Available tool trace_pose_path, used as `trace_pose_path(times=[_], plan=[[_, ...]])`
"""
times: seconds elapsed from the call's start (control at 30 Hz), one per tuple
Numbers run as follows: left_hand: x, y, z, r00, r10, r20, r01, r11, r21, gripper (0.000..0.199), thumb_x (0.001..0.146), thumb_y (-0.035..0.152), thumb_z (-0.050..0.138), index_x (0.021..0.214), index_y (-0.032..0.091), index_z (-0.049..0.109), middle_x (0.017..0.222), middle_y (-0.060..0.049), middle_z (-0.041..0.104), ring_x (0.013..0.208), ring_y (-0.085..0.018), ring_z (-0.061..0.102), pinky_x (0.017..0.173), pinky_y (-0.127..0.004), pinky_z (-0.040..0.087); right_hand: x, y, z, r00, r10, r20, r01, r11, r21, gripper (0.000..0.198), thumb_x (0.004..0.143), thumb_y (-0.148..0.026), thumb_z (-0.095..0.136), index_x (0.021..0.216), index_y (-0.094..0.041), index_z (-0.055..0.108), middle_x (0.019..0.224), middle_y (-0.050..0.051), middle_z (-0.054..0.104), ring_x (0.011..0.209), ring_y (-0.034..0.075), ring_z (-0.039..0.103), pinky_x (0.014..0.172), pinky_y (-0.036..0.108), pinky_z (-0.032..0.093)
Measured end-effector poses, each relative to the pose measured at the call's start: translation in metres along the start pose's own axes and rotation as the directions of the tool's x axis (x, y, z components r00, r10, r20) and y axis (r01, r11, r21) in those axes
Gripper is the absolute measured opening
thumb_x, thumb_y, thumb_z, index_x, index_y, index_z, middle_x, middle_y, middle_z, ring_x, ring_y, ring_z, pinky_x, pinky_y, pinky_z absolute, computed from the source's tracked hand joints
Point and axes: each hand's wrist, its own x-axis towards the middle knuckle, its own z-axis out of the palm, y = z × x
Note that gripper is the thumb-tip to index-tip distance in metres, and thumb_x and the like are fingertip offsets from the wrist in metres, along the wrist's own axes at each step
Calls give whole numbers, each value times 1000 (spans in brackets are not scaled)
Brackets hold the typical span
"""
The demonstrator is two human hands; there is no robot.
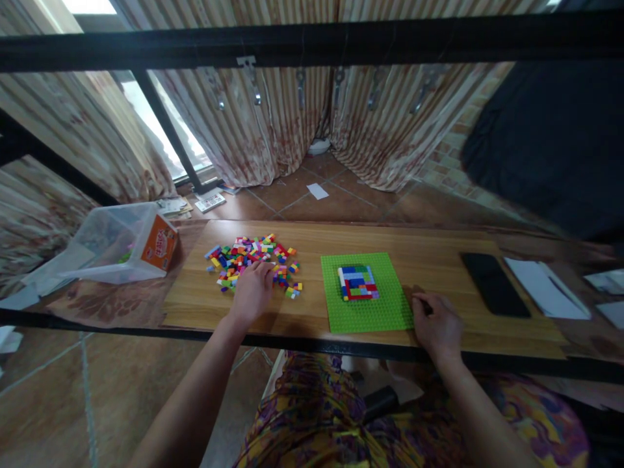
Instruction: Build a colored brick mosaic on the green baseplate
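My left hand is over the near side of a pile of small coloured toy bricks, its fingers bent down among them. The fingertips are partly hidden, and whatever they pinch does not show. A green baseplate lies right of the pile. On it sits a roughly square build of bricks in blue, white, red, green and other colours. My right hand rests on the table at the baseplate's right edge, fingers curled in a loose fist, with nothing visible in it.
A clear plastic box with an orange label lies at the left end of the wooden tabletop. To the right are a black phone-like slab and white paper with a pen. A dark bar crosses above the table.
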Motion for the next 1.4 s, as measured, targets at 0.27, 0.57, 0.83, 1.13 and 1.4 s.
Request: trace_pose_path(times=[0.27, 0.57, 0.83, 1.13, 1.4], plan=[[-12, 7, 8, 999, -31, 44, 34, 998, -59, 29, 94, 26, 41, 101, 18, 67, 97, -8, 69, 86, -21, 64, 79, -32, 49, 0, -2, -1, 1000, 24, 6, -24, 1000, 8, 31, 88, -38, 47, 88, -17, 69, 90, 11, 67, 82, 22, 60, 73, 34, 47], [-26, -5, 13, 998, -61, 23, 60, 998, 34, 21, 86, 19, 51, 102, 21, 65, 100, -7, 66, 94, -23, 63, 80, -33, 52, 0, -4, -3, 1000, -1, 3, 1, 1000, 3, 31, 88, -38, 46, 87, -17, 69, 86, 10, 66, 81, 22, 59, 72, 34, 47], [-26, -2, 16, 998, -45, -37, 42, 997, -67, 29, 79, 9, 49, 101, 20, 64, 111, -8, 63, 104, -23, 60, 89, -35, 51, 0, -4, -2, 1000, 15, -5, -15, 1000, 11, 30, 87, -37, 48, 88, -17, 69, 87, 11, 67, 81, 22, 60, 73, 35, 48], [-16, 1, 18, 997, -32, -70, 30, 999, -35, 31, 83, 14, 51, 111, 20, 63, 113, -9, 62, 104, -24, 60, 93, -38, 50, 1, -6, -3, 1000, -1, -10, 1, 1000, -13, 30, 88, -37, 47, 85, -16, 69, 85, 11, 67, 78, 22, 61, 71, 34, 48], [-23, 8, 29, 998, 54, -38, -55, 998, -31, 23, 86, 14, 51, 102, 22, 66, 104, -6, 67, 103, -24, 60, 95, -40, 48, -1, -1, 0, 1000, 15, -14, -15, 1000, -20, 32, 87, -39, 48, 85, -16, 70, 87, 11, 67, 79, 22, 61, 69, 34, 47]])
